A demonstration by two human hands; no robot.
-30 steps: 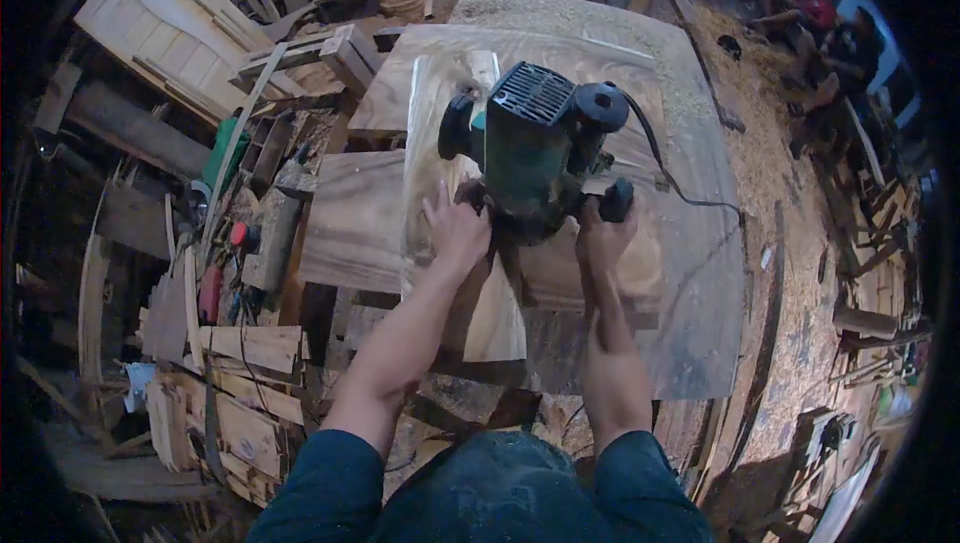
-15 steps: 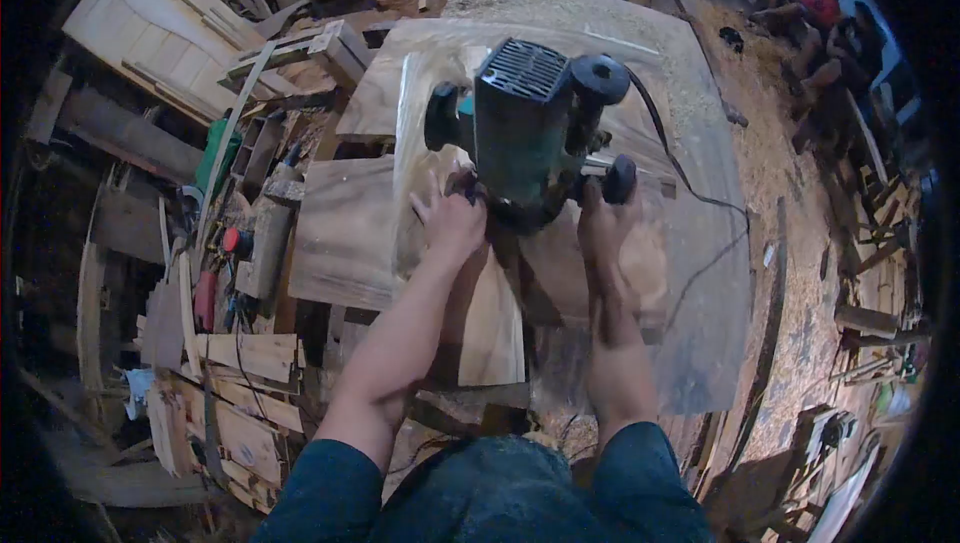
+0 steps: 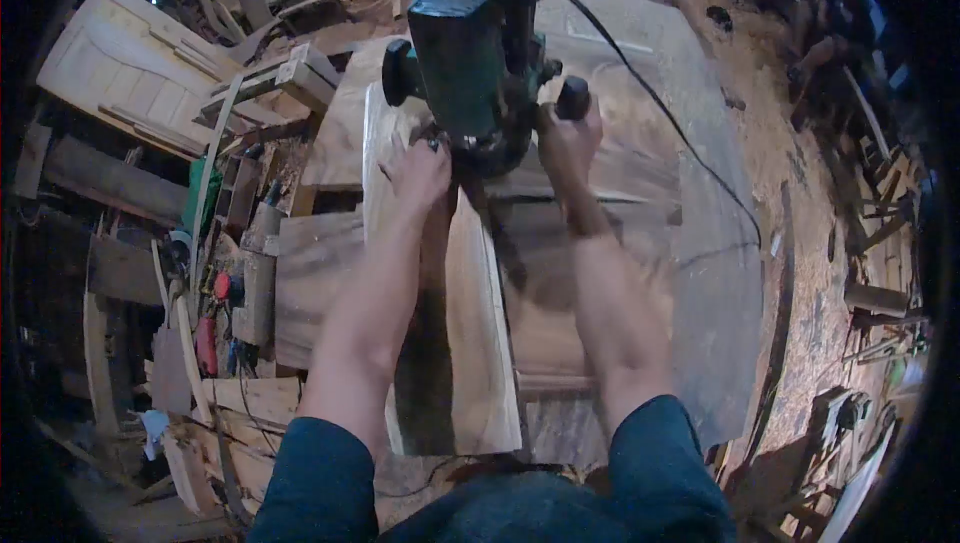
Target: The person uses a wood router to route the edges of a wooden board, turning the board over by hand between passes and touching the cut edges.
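Note:
A dark green plunge router with a black base stands upright on a long pale board. My right hand is closed around the router's right knob handle. My left hand is low at the left of the base, thumb side on a small dark part there, with some fingers spread over the board's left side. The router's left knob is free of my hand. The bit and cutting point are hidden by the router body. A black cord runs from the router's top to the right.
Under the board lie wide wooden panels. A carved door panel leans at the upper left. Tools and scrap wood crowd the left. Sawdust covers the floor on the right, and a person sits at the upper right.
The router and both my hands have moved away from me along the board. More of the board's near end now shows between my arms.

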